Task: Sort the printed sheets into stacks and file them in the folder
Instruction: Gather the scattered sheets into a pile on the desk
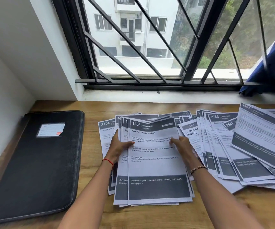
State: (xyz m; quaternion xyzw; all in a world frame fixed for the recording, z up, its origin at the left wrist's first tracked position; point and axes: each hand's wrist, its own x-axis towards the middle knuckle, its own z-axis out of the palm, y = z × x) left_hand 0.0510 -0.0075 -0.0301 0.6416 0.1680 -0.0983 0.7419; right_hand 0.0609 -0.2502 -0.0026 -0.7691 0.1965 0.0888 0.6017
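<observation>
A stack of printed sheets (155, 166) lies on the wooden desk in front of me, its top sheet headed "1206 Living Room". My left hand (119, 146) grips the stack's left edge, thumb on top. My right hand (182, 146) grips its right edge the same way. More printed sheets (242, 146) lie fanned out loosely to the right, overlapping each other. One sheet numbered 2754 (105, 129) pokes out to the left under the stack. A black zip folder (37, 162) with a white label lies shut at the left of the desk.
The wooden desk (93, 210) runs under a barred window (150, 47). A white wall (9, 80) closes the left side. A blue cloth (272, 66) hangs over the sill at the far right.
</observation>
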